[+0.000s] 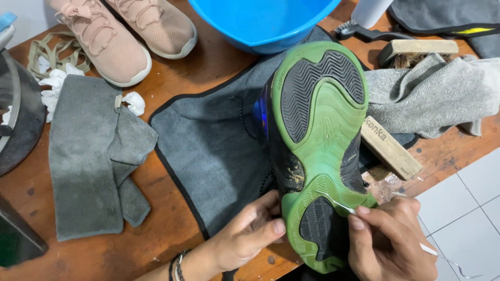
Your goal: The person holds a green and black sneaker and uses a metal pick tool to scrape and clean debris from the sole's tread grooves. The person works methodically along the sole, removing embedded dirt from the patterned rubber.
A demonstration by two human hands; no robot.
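A dark shoe with a green and black sole (pixel 317 130) lies sole-up on a grey towel (pixel 208 151) on the wooden table. My left hand (pixel 250 234) grips the shoe's heel side and steadies it. My right hand (pixel 390 239) pinches a thin metal pick (pixel 338 204); its tip rests in a groove of the green sole near the heel. The pick's hooked end sticks out below my right hand at the lower right.
A blue basin (pixel 260 21) stands at the back. A pair of pink sneakers (pixel 120 36) sits at the back left, with laces and crumpled tissue beside them. Grey cloths (pixel 88 156) lie left and right (pixel 432 93). Wooden brushes (pixel 390 148) lie right of the shoe.
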